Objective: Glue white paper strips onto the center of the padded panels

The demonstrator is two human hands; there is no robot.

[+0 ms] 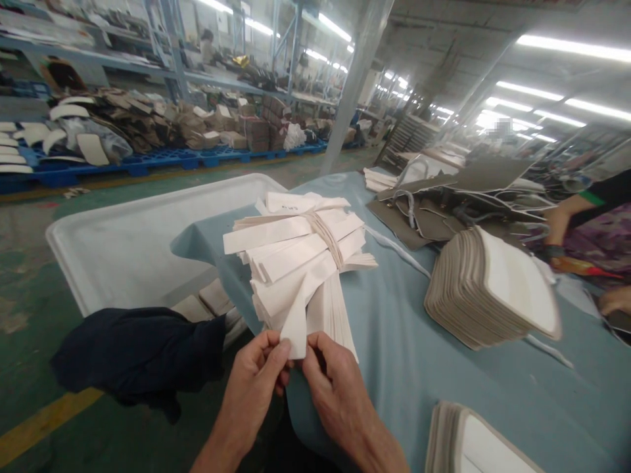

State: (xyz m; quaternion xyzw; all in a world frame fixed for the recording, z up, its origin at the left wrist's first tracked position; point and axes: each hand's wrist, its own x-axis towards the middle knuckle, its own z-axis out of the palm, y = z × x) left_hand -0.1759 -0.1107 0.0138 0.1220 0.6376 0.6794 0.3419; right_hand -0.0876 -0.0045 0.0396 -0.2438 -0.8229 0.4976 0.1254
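A thick bundle of cream-white strips [286, 259] lies on the blue-grey table cover [394, 368], bound round its middle by a tan cord [325, 238]. One strip [296, 325] bends out of the bundle toward me. My left hand [261, 368] pinches the near end of that strip between thumb and fingers. Close beside it, my right hand [335, 371] has its thumb and fingers closed at the strip's right edge. Its fingertips are partly hidden. Faint handwriting shows on a strip at the top of the bundle.
Stacked cream-faced panels [453, 289] stand to the right, with another stack [473, 440] at the lower right. Brown bag pieces [444, 203] lie behind. A white bin [148, 230] and dark cloth [142, 355] are at the left. A co-worker's arm [562, 223] is at far right.
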